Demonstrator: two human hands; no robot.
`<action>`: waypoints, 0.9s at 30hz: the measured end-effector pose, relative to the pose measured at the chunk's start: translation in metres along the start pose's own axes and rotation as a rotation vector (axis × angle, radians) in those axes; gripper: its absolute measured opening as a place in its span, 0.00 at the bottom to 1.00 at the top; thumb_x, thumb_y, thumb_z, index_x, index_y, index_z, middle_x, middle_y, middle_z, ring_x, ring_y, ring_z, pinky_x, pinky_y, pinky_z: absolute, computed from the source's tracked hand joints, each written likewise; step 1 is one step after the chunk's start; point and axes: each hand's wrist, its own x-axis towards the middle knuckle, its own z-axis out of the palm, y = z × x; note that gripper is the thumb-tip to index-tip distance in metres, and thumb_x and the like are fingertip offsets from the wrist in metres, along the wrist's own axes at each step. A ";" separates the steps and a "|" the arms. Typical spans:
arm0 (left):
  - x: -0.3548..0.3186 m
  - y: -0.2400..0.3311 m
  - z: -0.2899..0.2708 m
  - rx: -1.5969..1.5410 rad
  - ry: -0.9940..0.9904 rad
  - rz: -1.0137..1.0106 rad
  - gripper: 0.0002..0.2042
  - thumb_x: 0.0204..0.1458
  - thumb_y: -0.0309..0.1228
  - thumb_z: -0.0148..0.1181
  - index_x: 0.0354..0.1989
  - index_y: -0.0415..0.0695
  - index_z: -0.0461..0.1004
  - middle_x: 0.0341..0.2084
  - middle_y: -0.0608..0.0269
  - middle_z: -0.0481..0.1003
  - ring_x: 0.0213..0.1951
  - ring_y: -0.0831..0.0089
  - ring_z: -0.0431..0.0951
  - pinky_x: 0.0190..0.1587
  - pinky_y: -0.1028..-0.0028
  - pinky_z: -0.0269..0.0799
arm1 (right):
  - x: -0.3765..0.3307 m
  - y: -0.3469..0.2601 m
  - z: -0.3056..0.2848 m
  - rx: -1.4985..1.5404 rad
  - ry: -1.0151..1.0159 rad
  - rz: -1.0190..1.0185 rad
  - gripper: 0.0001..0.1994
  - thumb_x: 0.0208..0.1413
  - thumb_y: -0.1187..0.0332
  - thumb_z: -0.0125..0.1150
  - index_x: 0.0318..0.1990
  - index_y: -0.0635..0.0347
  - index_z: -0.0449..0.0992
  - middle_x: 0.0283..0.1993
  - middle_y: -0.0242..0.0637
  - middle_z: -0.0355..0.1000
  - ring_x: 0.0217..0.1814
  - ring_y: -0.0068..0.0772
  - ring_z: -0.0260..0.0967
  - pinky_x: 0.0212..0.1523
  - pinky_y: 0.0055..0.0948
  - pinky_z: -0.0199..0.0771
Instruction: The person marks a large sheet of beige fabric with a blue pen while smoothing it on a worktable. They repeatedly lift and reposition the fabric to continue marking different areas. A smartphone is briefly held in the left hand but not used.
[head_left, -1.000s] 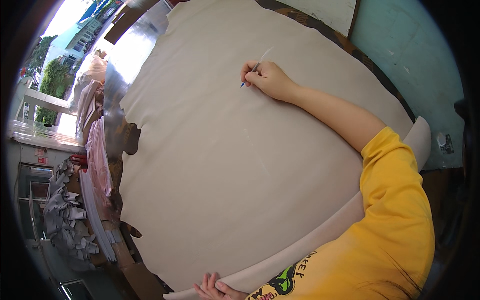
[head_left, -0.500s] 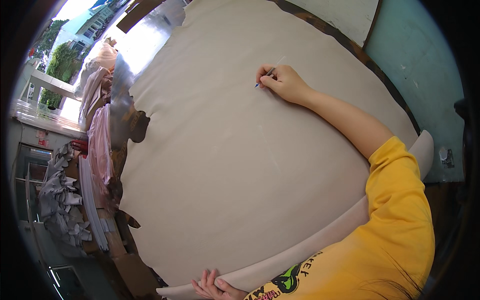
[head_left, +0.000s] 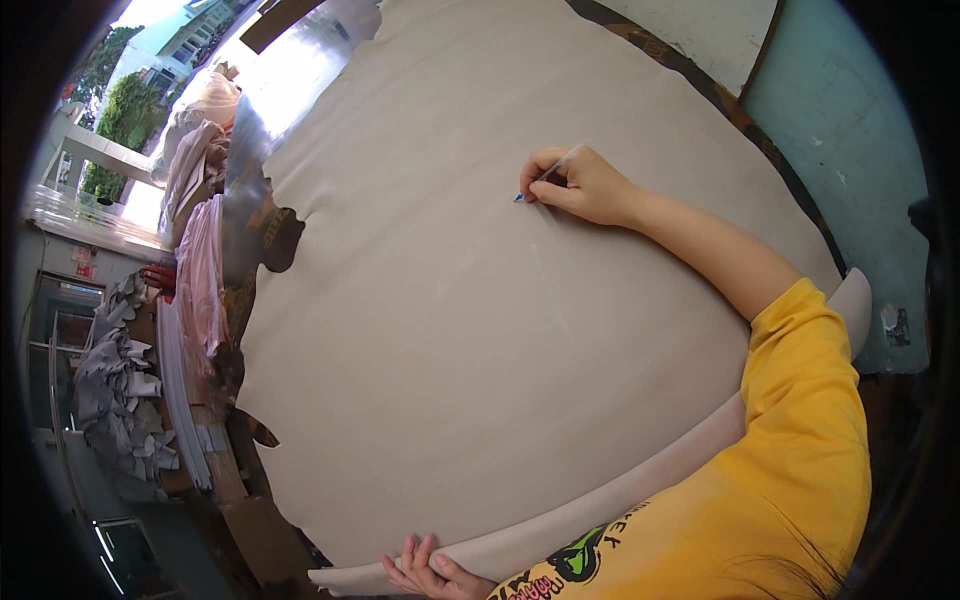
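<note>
A large beige hide of leather (head_left: 420, 340) with an uneven outline is spread before me. My right hand (head_left: 580, 187) grips a slim clear pen (head_left: 563, 161), its blue tip down at the hide's surface in the upper middle. Faint pale lines show on the leather below that hand. Near the lower edge, my left hand (head_left: 432, 572) lies with fingers spread on the hide, beside its rolled near edge. Part of the left palm is hidden by my yellow shirt.
Pink plastic-wrapped bundles (head_left: 203, 270) and a heap of grey scraps (head_left: 120, 400) stand at the left. A shiny metal surface (head_left: 300, 75) shows past the hide's far left edge. A pale green panel (head_left: 840, 170) rises at the right.
My right hand with the pen has shifted slightly down the hide, toward me, and the pen's angle has changed. My left hand stays in place. The view has shifted slightly.
</note>
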 end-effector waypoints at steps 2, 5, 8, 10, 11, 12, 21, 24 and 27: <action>0.001 0.002 -0.001 -0.014 -0.001 -0.001 0.15 0.65 0.40 0.48 0.45 0.47 0.82 0.47 0.56 0.79 0.61 0.44 0.67 0.69 0.43 0.51 | 0.005 0.000 -0.001 0.007 0.052 0.062 0.08 0.56 0.68 0.59 0.35 0.64 0.79 0.28 0.39 0.78 0.29 0.24 0.73 0.34 0.25 0.70; 0.003 0.004 -0.002 -0.018 -0.006 0.004 0.15 0.65 0.39 0.48 0.45 0.46 0.81 0.47 0.55 0.79 0.61 0.44 0.67 0.69 0.43 0.52 | 0.008 0.000 -0.003 0.024 0.063 0.097 0.08 0.56 0.68 0.59 0.35 0.64 0.79 0.28 0.38 0.78 0.30 0.22 0.73 0.34 0.24 0.70; 0.003 0.006 -0.002 -0.018 -0.006 -0.006 0.15 0.65 0.38 0.48 0.46 0.46 0.81 0.48 0.55 0.79 0.61 0.44 0.67 0.69 0.43 0.51 | 0.002 -0.002 -0.002 0.070 0.021 0.066 0.07 0.57 0.69 0.58 0.35 0.64 0.79 0.28 0.37 0.79 0.31 0.22 0.73 0.34 0.24 0.70; 0.003 0.005 -0.002 -0.016 -0.005 -0.010 0.15 0.65 0.39 0.48 0.46 0.46 0.81 0.48 0.55 0.79 0.61 0.44 0.67 0.69 0.43 0.51 | -0.005 -0.005 0.000 0.088 -0.007 0.052 0.07 0.57 0.70 0.58 0.35 0.64 0.79 0.29 0.36 0.79 0.32 0.22 0.74 0.34 0.24 0.71; 0.003 0.005 -0.002 -0.014 -0.004 -0.006 0.15 0.65 0.39 0.48 0.46 0.46 0.81 0.48 0.55 0.79 0.61 0.44 0.67 0.69 0.43 0.51 | -0.007 -0.006 0.000 0.086 -0.015 0.051 0.07 0.57 0.70 0.58 0.35 0.64 0.79 0.29 0.36 0.79 0.32 0.22 0.74 0.35 0.24 0.71; 0.003 0.005 -0.002 -0.013 -0.004 -0.002 0.16 0.65 0.39 0.48 0.46 0.46 0.81 0.48 0.55 0.79 0.61 0.45 0.67 0.69 0.42 0.51 | -0.007 -0.007 0.000 0.082 -0.022 0.050 0.07 0.57 0.70 0.58 0.36 0.64 0.79 0.29 0.36 0.79 0.32 0.22 0.74 0.35 0.24 0.71; 0.002 0.002 -0.002 -0.025 -0.013 0.011 0.16 0.65 0.39 0.47 0.47 0.47 0.81 0.49 0.55 0.78 0.62 0.44 0.66 0.69 0.42 0.50 | -0.028 -0.020 0.003 0.087 -0.100 0.006 0.06 0.56 0.71 0.57 0.35 0.64 0.78 0.28 0.36 0.77 0.30 0.23 0.71 0.33 0.26 0.69; 0.001 0.002 -0.003 -0.019 -0.026 0.008 0.16 0.65 0.40 0.47 0.48 0.48 0.81 0.49 0.55 0.78 0.62 0.44 0.66 0.69 0.42 0.50 | -0.028 -0.021 0.003 0.098 -0.046 0.057 0.06 0.56 0.71 0.57 0.34 0.64 0.78 0.29 0.35 0.76 0.29 0.23 0.70 0.33 0.25 0.68; 0.001 0.000 -0.004 -0.018 -0.025 0.010 0.16 0.65 0.40 0.47 0.48 0.48 0.81 0.50 0.56 0.78 0.62 0.44 0.66 0.69 0.42 0.50 | -0.025 -0.022 0.004 0.137 0.001 0.100 0.06 0.56 0.70 0.57 0.34 0.64 0.77 0.29 0.36 0.76 0.30 0.23 0.70 0.33 0.24 0.68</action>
